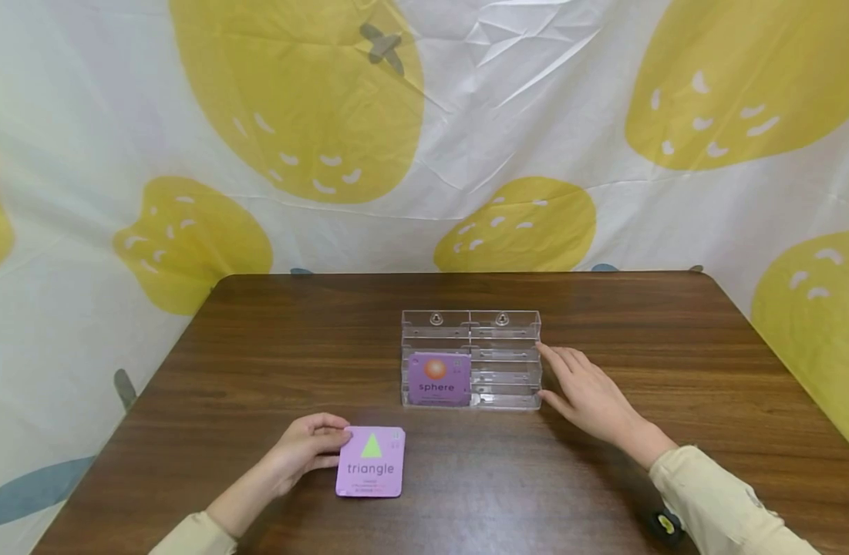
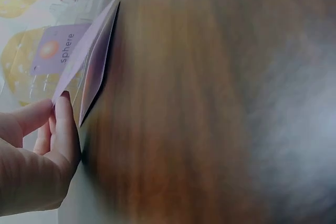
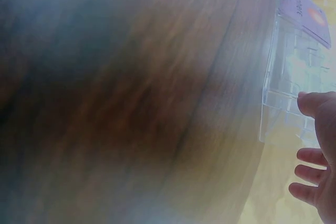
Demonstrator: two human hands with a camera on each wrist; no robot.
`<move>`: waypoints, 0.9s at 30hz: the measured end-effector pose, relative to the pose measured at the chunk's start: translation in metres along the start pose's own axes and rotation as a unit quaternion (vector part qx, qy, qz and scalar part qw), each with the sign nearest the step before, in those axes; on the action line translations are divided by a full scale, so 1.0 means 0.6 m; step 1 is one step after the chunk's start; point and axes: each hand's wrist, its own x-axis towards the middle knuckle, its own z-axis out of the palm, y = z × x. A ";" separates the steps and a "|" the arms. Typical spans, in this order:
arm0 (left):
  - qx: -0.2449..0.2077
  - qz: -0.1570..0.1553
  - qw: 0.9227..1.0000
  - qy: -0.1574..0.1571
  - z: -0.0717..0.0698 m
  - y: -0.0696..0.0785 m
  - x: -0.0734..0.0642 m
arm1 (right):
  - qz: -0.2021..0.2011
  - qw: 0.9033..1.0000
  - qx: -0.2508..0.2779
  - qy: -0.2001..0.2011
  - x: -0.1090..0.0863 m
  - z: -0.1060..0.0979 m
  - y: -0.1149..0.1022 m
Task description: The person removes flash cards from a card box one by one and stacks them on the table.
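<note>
The left hand (image 1: 302, 452) pinches a card (image 1: 371, 479) between thumb and fingers; the right hand's (image 1: 594, 395) spread fingers touch the rack (image 1: 505, 378).

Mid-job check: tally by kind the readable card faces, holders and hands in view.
Purple card faces: 2 (sphere card, triangle card)
Clear tiered holder: 1
Hands: 2 (left hand, right hand)
Total: 5, not counting any cards behind those faces
</note>
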 end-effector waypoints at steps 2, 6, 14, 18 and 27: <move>0.008 0.004 1.000 0.003 -0.001 0.003 0.004 | 0.001 1.000 -0.002 -0.001 -0.001 0.000 0.000; 0.024 0.010 1.000 0.010 0.001 0.008 0.009 | 0.003 1.000 -0.004 -0.003 -0.002 0.001 0.000; 0.087 0.022 0.995 0.043 0.015 0.010 0.013 | 0.007 1.000 -0.001 -0.007 -0.002 0.000 -0.001; 0.132 0.037 0.987 0.084 0.023 0.012 0.014 | 0.009 1.000 0.000 -0.010 -0.002 0.000 -0.001; 0.184 0.036 0.971 0.149 0.040 0.019 0.008 | 0.012 1.000 0.004 -0.011 -0.003 0.002 0.000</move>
